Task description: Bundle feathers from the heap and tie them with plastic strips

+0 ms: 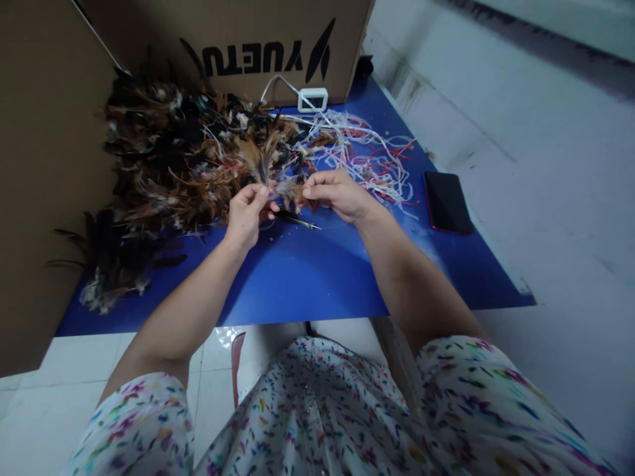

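Note:
My left hand (247,210) pinches a small bunch of brown feathers (256,158) between thumb and forefinger, the tips pointing up. Close by on its right, my right hand (337,195) has thumb and forefinger closed on a brown feather (300,196). Pale fluff (285,188) shows between the two hands. Under them, a pair of dark scissors or tweezers (300,221) with a thin metal tip lies on the blue table (297,284). A large heap of brown and black feathers (169,152) spreads behind and left of my left hand.
White and red ribbons (372,155) lie tangled at the right. A black phone (448,203) rests near the table's right edge. Behind stand a small white device (313,100) with a cable and a cardboard box (258,26). Darker feathers (119,258) lie at the front left.

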`<move>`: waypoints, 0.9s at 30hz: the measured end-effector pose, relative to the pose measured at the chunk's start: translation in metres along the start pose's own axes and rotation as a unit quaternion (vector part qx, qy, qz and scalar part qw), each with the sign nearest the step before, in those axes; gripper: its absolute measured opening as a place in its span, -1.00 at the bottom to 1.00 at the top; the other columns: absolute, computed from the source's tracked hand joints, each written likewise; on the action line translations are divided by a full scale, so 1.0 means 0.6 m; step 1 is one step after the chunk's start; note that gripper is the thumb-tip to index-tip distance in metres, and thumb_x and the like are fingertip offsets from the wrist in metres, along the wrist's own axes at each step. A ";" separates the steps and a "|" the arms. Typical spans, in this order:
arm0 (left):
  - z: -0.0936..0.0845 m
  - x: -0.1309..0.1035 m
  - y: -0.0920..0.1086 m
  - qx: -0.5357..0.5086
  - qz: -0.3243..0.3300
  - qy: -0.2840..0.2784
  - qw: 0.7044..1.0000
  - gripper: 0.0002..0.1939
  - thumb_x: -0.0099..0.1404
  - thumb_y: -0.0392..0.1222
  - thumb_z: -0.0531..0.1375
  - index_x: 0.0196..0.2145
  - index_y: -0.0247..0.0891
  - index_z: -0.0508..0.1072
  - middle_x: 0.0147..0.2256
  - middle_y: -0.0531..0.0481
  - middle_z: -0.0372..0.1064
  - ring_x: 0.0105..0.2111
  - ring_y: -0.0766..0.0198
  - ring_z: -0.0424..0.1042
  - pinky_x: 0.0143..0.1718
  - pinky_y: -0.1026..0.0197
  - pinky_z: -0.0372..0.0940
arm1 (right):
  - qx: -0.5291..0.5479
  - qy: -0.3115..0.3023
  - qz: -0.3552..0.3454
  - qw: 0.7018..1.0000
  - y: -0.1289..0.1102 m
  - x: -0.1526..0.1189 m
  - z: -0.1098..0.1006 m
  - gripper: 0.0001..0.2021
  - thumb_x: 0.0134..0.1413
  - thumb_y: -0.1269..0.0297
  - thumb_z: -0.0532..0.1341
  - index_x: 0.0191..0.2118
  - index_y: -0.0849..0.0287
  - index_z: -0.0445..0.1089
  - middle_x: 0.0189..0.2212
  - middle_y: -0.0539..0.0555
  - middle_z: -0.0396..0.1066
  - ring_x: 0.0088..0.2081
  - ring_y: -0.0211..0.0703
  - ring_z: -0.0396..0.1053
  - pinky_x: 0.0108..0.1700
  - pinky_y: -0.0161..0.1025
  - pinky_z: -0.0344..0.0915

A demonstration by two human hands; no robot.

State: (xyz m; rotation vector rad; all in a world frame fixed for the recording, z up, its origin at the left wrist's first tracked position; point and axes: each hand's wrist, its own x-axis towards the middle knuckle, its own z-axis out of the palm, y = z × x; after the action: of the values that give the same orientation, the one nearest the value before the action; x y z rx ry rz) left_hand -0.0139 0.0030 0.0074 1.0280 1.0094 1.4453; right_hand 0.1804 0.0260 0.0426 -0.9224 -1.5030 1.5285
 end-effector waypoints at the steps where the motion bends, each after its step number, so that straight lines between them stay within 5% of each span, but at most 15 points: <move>1: 0.001 0.000 0.000 -0.001 -0.002 0.000 1.000 -0.68 0.17 -0.05 0.41 -0.45 -0.26 0.38 -0.32 0.03 0.53 -0.55 0.47 0.43 -0.60 0.41 0.27 | 0.007 -0.003 0.005 1.000 0.000 0.001 0.000 -0.84 -0.13 0.36 0.37 -0.57 0.22 0.39 -0.54 0.05 0.51 -0.55 -0.32 0.37 -0.50 -0.37 0.27; 10: 0.006 -0.004 -0.002 -0.016 -0.021 -0.015 1.000 -0.71 0.15 -0.14 0.43 -0.48 -0.33 0.41 -0.55 0.08 0.42 -0.57 0.47 0.43 -0.43 0.39 0.41 | 0.042 0.003 0.005 0.999 0.001 0.002 -0.004 -0.79 -0.17 0.28 0.39 -0.57 0.20 0.35 -0.54 0.05 0.49 -0.51 -0.25 0.44 -0.50 -0.36 0.28; 16: 0.013 -0.013 0.009 -0.054 -0.078 -0.017 0.995 -0.74 0.23 -0.23 0.38 -0.51 -0.32 0.40 -0.56 0.10 0.42 -0.59 0.53 0.40 -0.47 0.48 0.38 | 0.041 0.040 0.004 0.998 -0.001 0.005 0.001 -0.68 0.08 0.00 0.28 -0.43 0.16 0.34 -0.49 0.06 0.49 -0.44 -0.19 0.47 -0.43 -0.28 0.37; 22: 0.019 -0.017 0.017 -0.071 -0.119 -0.011 0.990 -0.76 0.31 -0.30 0.30 -0.51 -0.31 0.41 -0.60 0.12 0.36 -0.63 0.56 0.37 -0.50 0.53 0.35 | 0.025 0.028 -0.047 0.998 0.023 0.008 0.025 -0.67 -0.27 0.21 0.48 -0.34 0.16 0.40 -0.51 -0.05 0.46 -0.47 -0.28 0.41 -0.47 -0.36 0.28; 27: 0.018 -0.016 0.014 -0.066 -0.132 -0.032 0.989 -0.77 0.29 -0.27 0.32 -0.50 -0.31 0.42 -0.62 0.13 0.35 -0.65 0.56 0.36 -0.52 0.54 0.35 | -0.062 0.032 -0.108 0.992 0.026 0.003 0.042 -0.72 -0.18 0.09 0.48 -0.39 0.12 0.48 -0.51 -0.05 0.45 -0.46 -0.27 0.34 -0.36 -0.26 0.35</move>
State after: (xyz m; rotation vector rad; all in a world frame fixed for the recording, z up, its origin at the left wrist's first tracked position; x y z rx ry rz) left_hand -0.0050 -0.0070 0.0179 0.8078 0.9519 1.2368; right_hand 0.1561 0.0167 0.0282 -0.8404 -1.6085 1.2522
